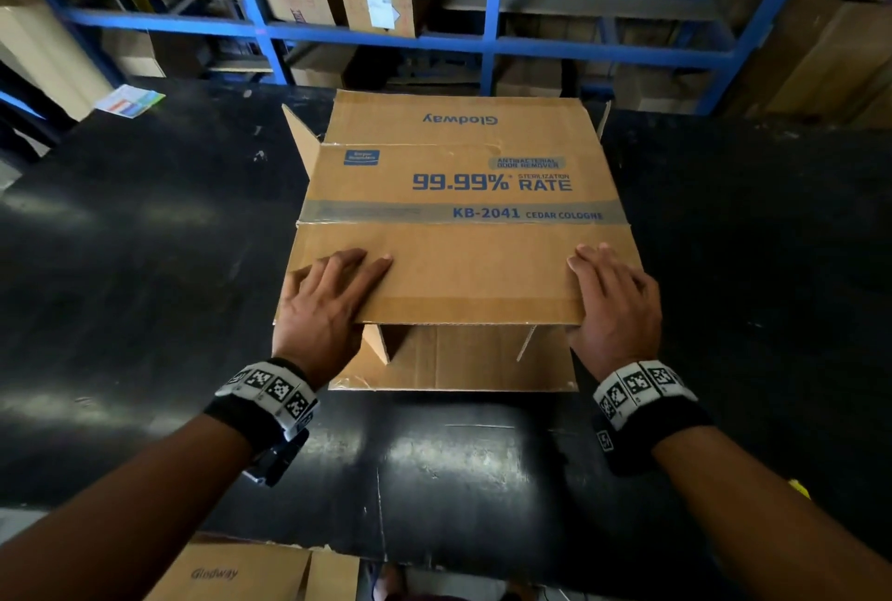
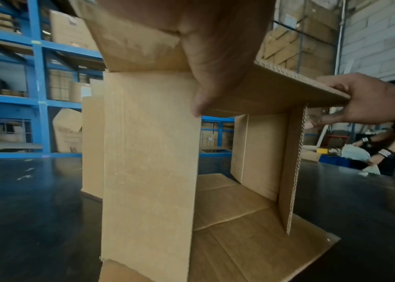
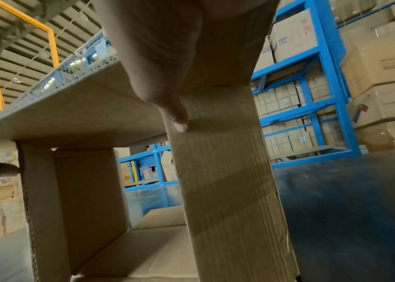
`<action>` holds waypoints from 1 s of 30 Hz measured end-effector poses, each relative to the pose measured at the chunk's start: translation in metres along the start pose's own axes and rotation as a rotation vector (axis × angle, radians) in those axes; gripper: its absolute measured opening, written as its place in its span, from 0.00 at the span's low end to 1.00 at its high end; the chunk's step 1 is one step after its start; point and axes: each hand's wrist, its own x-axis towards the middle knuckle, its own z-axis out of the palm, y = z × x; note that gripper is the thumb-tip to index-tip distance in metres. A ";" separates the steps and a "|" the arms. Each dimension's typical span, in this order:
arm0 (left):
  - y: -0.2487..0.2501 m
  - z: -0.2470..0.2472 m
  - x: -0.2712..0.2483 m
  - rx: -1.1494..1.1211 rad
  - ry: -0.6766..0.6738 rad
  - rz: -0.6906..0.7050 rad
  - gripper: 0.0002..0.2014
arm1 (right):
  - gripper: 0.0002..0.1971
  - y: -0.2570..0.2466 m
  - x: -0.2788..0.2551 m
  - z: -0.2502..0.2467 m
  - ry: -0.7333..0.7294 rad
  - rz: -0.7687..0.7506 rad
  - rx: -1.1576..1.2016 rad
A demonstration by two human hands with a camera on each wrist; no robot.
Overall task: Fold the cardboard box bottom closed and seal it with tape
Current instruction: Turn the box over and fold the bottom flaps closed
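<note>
A brown cardboard box [image 1: 458,185] printed "99.99% RATE" lies on its side on the black table [image 1: 145,262], with its open end toward me. My left hand [image 1: 328,296] holds the near left corner of the top flap [image 1: 463,277], fingers flat on top and thumb [image 2: 210,80] underneath by the upright left side flap [image 2: 148,171]. At the near right corner my right hand [image 1: 613,301] grips the same flap, its thumb [image 3: 169,95] below against the right side flap [image 3: 227,181]. The bottom flap [image 1: 458,359] lies flat on the table. An old grey tape strip [image 1: 386,212] crosses the box. No tape roll shows.
Blue shelving [image 1: 487,45] stacked with cartons stands behind the table. A flattened carton [image 1: 241,571] lies at the table's near edge and a coloured leaflet [image 1: 130,101] at the far left. Another person [image 2: 389,145] bends over things beyond the table's right side.
</note>
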 end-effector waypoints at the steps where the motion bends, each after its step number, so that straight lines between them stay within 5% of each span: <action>1: -0.003 -0.001 -0.001 -0.011 -0.004 0.025 0.46 | 0.41 0.001 0.000 -0.002 -0.026 -0.011 -0.005; 8: -0.024 -0.022 -0.017 -0.125 -0.033 -0.015 0.47 | 0.49 0.015 -0.015 -0.026 -0.112 -0.052 0.041; 15: -0.048 -0.014 -0.030 -0.380 -0.068 -0.131 0.37 | 0.38 0.034 -0.030 -0.025 -0.092 0.117 0.304; 17: -0.049 -0.008 -0.033 -0.481 0.031 -0.180 0.34 | 0.34 0.034 -0.034 -0.021 -0.017 0.153 0.403; 20: -0.043 0.001 -0.051 -0.630 0.239 -0.430 0.30 | 0.27 0.039 -0.050 -0.016 0.271 0.351 0.524; 22: -0.036 0.021 -0.076 -0.662 0.206 -0.639 0.27 | 0.24 0.044 -0.071 0.002 0.373 0.509 0.531; 24: -0.027 0.048 -0.101 -0.667 0.046 -0.733 0.28 | 0.21 0.047 -0.096 0.032 0.279 0.594 0.511; 27: -0.020 0.101 -0.128 -0.656 -0.208 -0.717 0.23 | 0.19 0.045 -0.128 0.081 -0.109 0.576 0.442; 30: -0.019 0.141 -0.124 -0.581 -0.435 -0.703 0.32 | 0.21 0.036 -0.134 0.111 -0.409 0.574 0.398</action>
